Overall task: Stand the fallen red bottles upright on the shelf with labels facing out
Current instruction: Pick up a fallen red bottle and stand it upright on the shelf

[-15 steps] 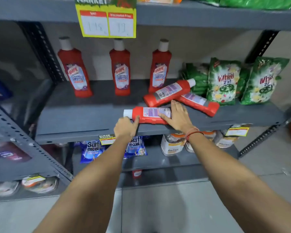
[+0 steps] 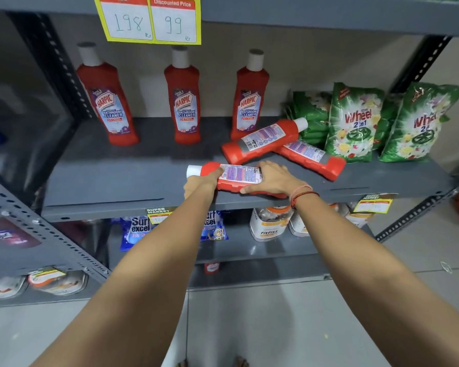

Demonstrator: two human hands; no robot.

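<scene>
Fallen red bottle (image 2: 237, 177) flat between left hand (image 2: 200, 182) and right hand (image 2: 272, 180).

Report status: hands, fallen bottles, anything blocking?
Left hand at neck end, right hand over body of front fallen bottle, still flat. Two more fallen bottles crossed behind, against green pouches. Three upright bottles behind.

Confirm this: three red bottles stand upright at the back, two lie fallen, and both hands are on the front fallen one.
Not two: the head view shows three fallen. Both hands, left hand and right hand, are on the front fallen bottle; two more lie crossed behind it. Three upright bottles is correct.
</scene>
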